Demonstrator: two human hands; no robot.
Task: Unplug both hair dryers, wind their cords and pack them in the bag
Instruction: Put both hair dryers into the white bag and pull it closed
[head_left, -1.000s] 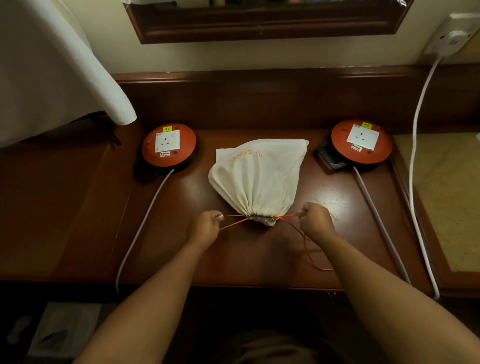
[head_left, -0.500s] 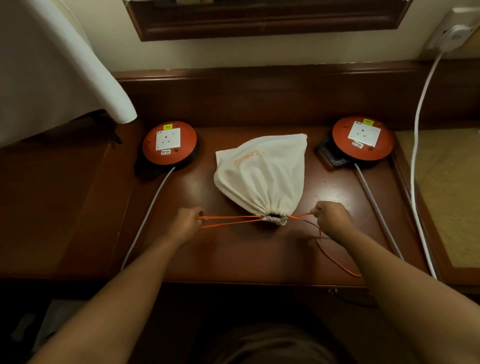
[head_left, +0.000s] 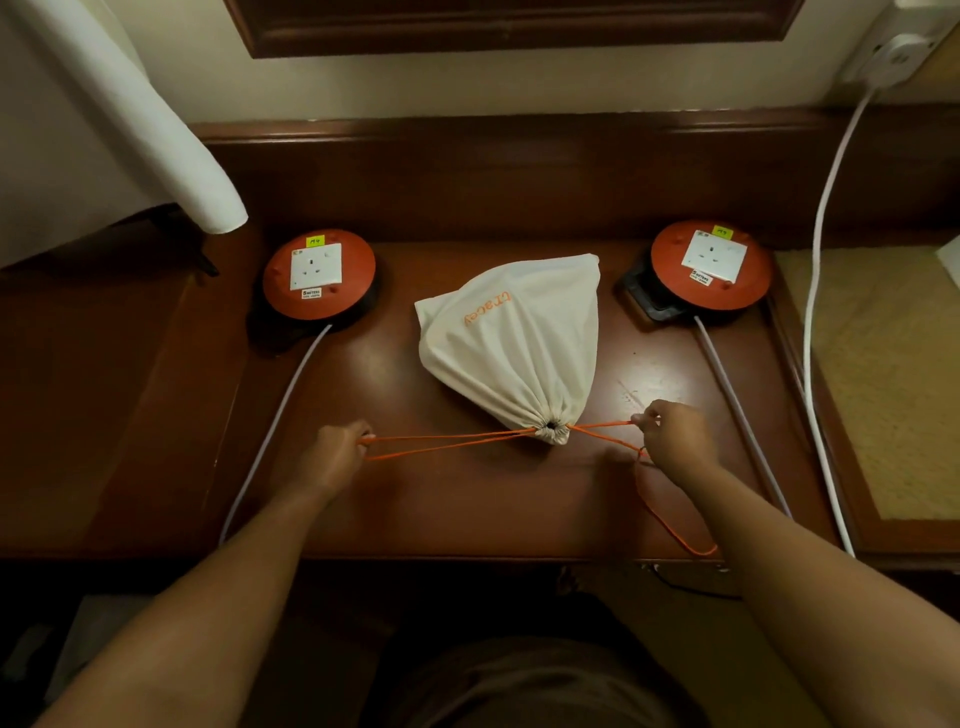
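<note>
A cream cloth bag (head_left: 514, 343) with orange lettering lies bulging in the middle of the wooden desk (head_left: 467, 499), its mouth cinched tight and facing me. Orange drawstrings (head_left: 447, 441) run taut from the mouth to both sides. My left hand (head_left: 332, 457) grips the left strings well away from the bag. My right hand (head_left: 675, 441) pinches the right strings, and a slack loop of string trails down to the desk's front edge. No hair dryer is in sight; the bag's contents are hidden.
Two red extension reels with white sockets sit at the back, one on the left (head_left: 318, 280) and one on the right (head_left: 709, 265), each with a grey cable running toward me. A white cable (head_left: 815, 291) hangs from a wall plug (head_left: 893, 57). White cloth (head_left: 104, 114) drapes at top left.
Both hands have drawn apart, the left one farthest, pulling the orange strings taut and closing the bag's mouth tighter. The bag shifted slightly toward me.
</note>
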